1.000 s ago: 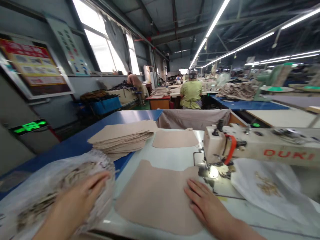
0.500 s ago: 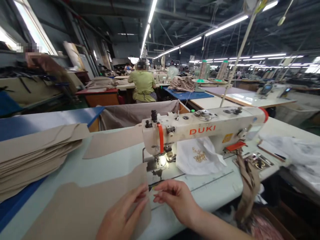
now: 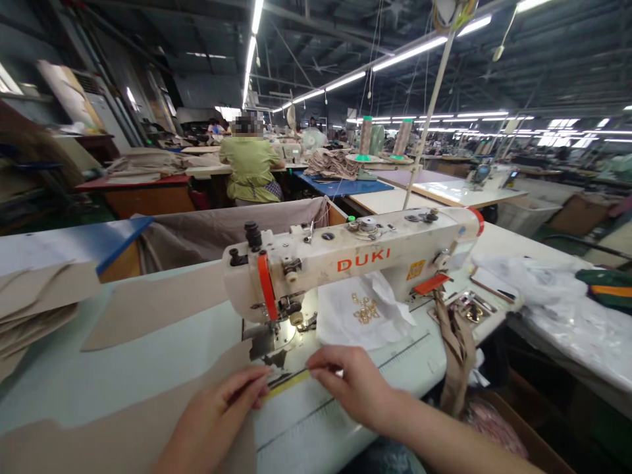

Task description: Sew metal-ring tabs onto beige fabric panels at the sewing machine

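A narrow yellow strip [image 3: 288, 384] runs between my two hands just in front of the sewing machine's needle area. My left hand [image 3: 222, 411] pinches its left end, over the edge of a beige fabric panel [image 3: 133, 424]. At the other end, the thumb and fingertips of my right hand [image 3: 353, 378] are closed on it. Behind the hands stands the white sewing machine [image 3: 316, 263] with its orange guard. Gold-coloured metal pieces [image 3: 364, 309] lie on a white sheet [image 3: 340, 326] under the machine arm.
Another beige panel [image 3: 153, 306] lies left of the machine, and a stack of panels [image 3: 44, 296] sits farther left. Brown straps [image 3: 455, 355] hang over the table's right side beside a metal tray [image 3: 467, 306]. Clear plastic bags [image 3: 557, 303] lie at right. A person [image 3: 250, 161] sits ahead.
My view has turned right. My hands have moved apart, and a length of the yellow strip now shows between them, where only a speck showed before.
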The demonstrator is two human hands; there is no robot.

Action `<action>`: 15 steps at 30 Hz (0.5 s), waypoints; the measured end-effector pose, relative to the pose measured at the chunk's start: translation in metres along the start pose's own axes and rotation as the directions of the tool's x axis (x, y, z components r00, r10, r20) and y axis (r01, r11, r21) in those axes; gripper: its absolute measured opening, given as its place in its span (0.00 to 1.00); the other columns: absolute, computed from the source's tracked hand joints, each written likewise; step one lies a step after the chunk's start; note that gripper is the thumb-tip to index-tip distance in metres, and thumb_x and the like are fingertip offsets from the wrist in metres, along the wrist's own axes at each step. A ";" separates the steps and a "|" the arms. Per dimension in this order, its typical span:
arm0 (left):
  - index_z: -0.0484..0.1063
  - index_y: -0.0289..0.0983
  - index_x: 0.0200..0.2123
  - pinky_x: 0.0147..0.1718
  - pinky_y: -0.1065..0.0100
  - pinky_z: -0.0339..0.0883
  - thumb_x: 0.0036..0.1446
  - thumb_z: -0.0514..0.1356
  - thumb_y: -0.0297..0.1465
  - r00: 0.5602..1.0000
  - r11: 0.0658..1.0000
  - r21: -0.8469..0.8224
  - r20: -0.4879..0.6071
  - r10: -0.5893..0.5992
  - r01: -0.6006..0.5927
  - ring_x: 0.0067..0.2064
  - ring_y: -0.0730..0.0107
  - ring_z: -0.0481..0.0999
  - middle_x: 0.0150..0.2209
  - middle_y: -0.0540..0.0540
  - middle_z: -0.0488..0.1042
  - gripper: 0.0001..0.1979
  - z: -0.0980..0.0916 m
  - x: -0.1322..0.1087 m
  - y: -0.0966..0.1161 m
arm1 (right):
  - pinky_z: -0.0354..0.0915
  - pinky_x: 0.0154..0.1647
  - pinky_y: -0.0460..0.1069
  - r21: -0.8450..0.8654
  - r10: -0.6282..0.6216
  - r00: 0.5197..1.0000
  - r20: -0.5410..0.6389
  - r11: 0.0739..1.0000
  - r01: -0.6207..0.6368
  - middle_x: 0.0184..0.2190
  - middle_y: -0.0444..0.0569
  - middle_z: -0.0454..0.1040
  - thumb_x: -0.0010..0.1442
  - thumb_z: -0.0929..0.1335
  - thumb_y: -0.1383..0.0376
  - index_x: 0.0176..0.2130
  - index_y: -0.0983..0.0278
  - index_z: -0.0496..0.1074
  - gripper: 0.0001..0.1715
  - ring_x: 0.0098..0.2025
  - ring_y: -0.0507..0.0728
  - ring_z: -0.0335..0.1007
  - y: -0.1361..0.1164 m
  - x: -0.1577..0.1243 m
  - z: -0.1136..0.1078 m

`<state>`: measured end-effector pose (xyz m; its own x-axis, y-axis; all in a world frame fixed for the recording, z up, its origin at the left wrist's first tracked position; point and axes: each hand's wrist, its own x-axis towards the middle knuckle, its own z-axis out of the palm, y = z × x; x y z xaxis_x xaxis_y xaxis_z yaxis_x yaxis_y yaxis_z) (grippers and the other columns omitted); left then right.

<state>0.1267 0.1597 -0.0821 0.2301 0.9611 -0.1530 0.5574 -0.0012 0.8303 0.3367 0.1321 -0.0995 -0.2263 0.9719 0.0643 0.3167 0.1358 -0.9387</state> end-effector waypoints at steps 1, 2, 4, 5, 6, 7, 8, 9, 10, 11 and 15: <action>0.79 0.41 0.33 0.32 0.67 0.71 0.43 0.58 0.47 0.999 0.999 -0.030 -0.028 -0.021 0.021 0.28 0.61 0.77 0.25 0.49 0.79 0.19 -0.003 0.005 -0.005 | 0.66 0.35 0.44 -0.132 -0.021 0.999 -0.032 0.991 0.017 0.32 0.46 0.78 0.57 0.66 0.70 0.37 0.63 0.76 0.09 0.34 0.53 0.73 0.000 0.003 -0.015; 0.79 0.40 0.33 0.31 0.66 0.71 0.42 0.59 0.48 0.998 0.997 -0.066 -0.054 -0.045 0.041 0.28 0.60 0.77 0.25 0.48 0.78 0.21 -0.007 0.010 -0.010 | 0.66 0.37 0.44 -0.262 -0.045 0.997 -0.065 0.965 0.026 0.34 0.46 0.78 0.58 0.66 0.70 0.38 0.64 0.76 0.09 0.35 0.52 0.74 0.001 0.008 -0.031; 0.78 0.39 0.33 0.31 0.66 0.72 0.40 0.59 0.49 0.992 0.986 -0.143 -0.087 -0.096 0.083 0.28 0.60 0.77 0.25 0.47 0.79 0.23 -0.011 0.019 -0.021 | 0.66 0.40 0.43 -0.584 -0.036 0.989 -0.146 0.810 -0.057 0.37 0.46 0.78 0.61 0.64 0.71 0.40 0.63 0.75 0.12 0.38 0.52 0.73 0.005 0.021 -0.063; 0.77 0.38 0.33 0.31 0.65 0.72 0.38 0.60 0.49 0.987 0.979 -0.176 -0.101 -0.121 0.102 0.28 0.60 0.77 0.26 0.47 0.79 0.23 -0.012 0.022 -0.026 | 0.66 0.42 0.45 -0.640 -0.018 0.981 -0.192 0.760 -0.111 0.39 0.49 0.78 0.61 0.63 0.72 0.41 0.64 0.75 0.13 0.40 0.53 0.73 0.009 0.029 -0.077; 0.77 0.38 0.32 0.31 0.65 0.72 0.37 0.60 0.49 0.983 0.973 -0.201 -0.114 -0.142 0.117 0.28 0.59 0.77 0.26 0.47 0.79 0.23 -0.012 0.024 -0.030 | 0.66 0.43 0.46 -0.676 -0.004 0.976 -0.218 0.722 -0.148 0.41 0.51 0.77 0.61 0.63 0.73 0.41 0.65 0.74 0.13 0.41 0.54 0.73 0.013 0.038 -0.088; 0.77 0.38 0.32 0.31 0.65 0.72 0.36 0.61 0.50 0.979 0.968 -0.217 -0.132 -0.156 0.125 0.28 0.59 0.77 0.26 0.46 0.79 0.24 -0.011 0.025 -0.033 | 0.66 0.43 0.48 -0.706 0.015 0.971 -0.237 0.684 -0.183 0.41 0.53 0.77 0.60 0.63 0.74 0.41 0.65 0.74 0.13 0.42 0.56 0.72 0.018 0.047 -0.097; 0.76 0.38 0.32 0.31 0.65 0.73 0.36 0.61 0.50 0.975 0.966 -0.225 -0.147 -0.165 0.130 0.28 0.59 0.78 0.26 0.46 0.79 0.24 -0.009 0.025 -0.035 | 0.66 0.43 0.49 -0.726 0.037 0.970 -0.242 0.656 -0.206 0.40 0.54 0.76 0.60 0.63 0.74 0.40 0.66 0.74 0.11 0.42 0.56 0.72 0.023 0.055 -0.102; 0.76 0.39 0.31 0.31 0.65 0.73 0.35 0.61 0.50 0.972 0.965 -0.225 -0.163 -0.170 0.132 0.28 0.59 0.78 0.26 0.46 0.79 0.24 -0.007 0.025 -0.036 | 0.66 0.43 0.49 -0.747 0.062 0.970 -0.237 0.626 -0.223 0.39 0.54 0.76 0.60 0.64 0.73 0.39 0.67 0.74 0.10 0.40 0.56 0.72 0.027 0.063 -0.105; 0.76 0.39 0.31 0.32 0.64 0.73 0.35 0.60 0.50 0.969 0.967 -0.220 -0.176 -0.172 0.132 0.28 0.59 0.78 0.26 0.46 0.79 0.24 -0.006 0.024 -0.036 | 0.67 0.42 0.50 -0.768 0.090 0.970 -0.227 0.596 -0.235 0.38 0.53 0.76 0.61 0.64 0.72 0.39 0.68 0.73 0.08 0.39 0.56 0.72 0.031 0.070 -0.105; 0.76 0.39 0.31 0.32 0.64 0.73 0.35 0.60 0.50 0.968 0.968 -0.214 -0.184 -0.172 0.132 0.28 0.59 0.78 0.26 0.46 0.79 0.24 -0.004 0.024 -0.036 | 0.68 0.41 0.51 -0.786 0.117 0.970 -0.213 0.569 -0.241 0.38 0.52 0.75 0.62 0.65 0.70 0.39 0.68 0.72 0.07 0.38 0.55 0.72 0.034 0.076 -0.103; 0.76 0.39 0.31 0.31 0.65 0.74 0.35 0.60 0.51 0.968 0.976 -0.186 -0.202 -0.147 0.110 0.28 0.58 0.78 0.26 0.45 0.79 0.25 -0.002 0.025 -0.043 | 0.69 0.43 0.54 -0.829 0.182 0.970 -0.158 0.510 -0.231 0.46 0.53 0.70 0.63 0.66 0.61 0.48 0.68 0.68 0.16 0.43 0.56 0.70 0.037 0.091 -0.090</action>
<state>0.1065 0.1846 -0.1202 -0.0200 0.9865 -0.1623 0.4206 0.1556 0.8938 0.4107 0.2425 -0.0984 -0.0165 0.9983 -0.0555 0.9771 0.0043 -0.2126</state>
